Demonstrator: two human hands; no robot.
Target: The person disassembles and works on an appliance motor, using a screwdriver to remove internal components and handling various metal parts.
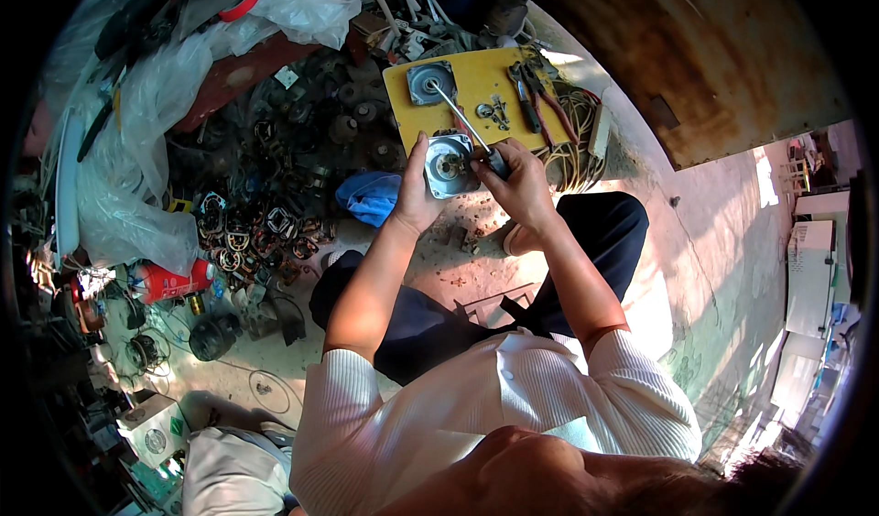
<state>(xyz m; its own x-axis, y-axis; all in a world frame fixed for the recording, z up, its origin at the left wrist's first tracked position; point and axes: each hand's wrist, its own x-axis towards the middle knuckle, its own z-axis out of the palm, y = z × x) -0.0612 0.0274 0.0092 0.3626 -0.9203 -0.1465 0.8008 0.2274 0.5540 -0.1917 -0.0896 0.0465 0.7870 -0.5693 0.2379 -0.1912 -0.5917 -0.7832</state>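
My left hand (pixel 418 188) grips a square grey metal motor end cover (pixel 439 184) by its left side, its hollow face turned up with a brownish round centre. In my right hand (pixel 522 184) is a screwdriver (pixel 465 124) with a dark handle, its long shaft slanting up and to the left, away from the held cover. My right fingers and the handle are close against the cover's right edge. A second similar end cover (pixel 442 69) lies on a yellow board (pixel 403 113) just ahead, and the screwdriver's tip appears over its middle. Small screws (pixel 499 113) and a ring (pixel 482 110) lie beside it.
Pliers (pixel 560 122) and a dark-handled tool (pixel 529 113) lie on the board's right. Coiled wire (pixel 575 163) sits beyond them. Motor parts (pixel 247 228) pile up at left, near a blue cloth (pixel 368 197) and plastic sheeting (pixel 137 186). A rusty panel (pixel 696 49) stands at upper right.
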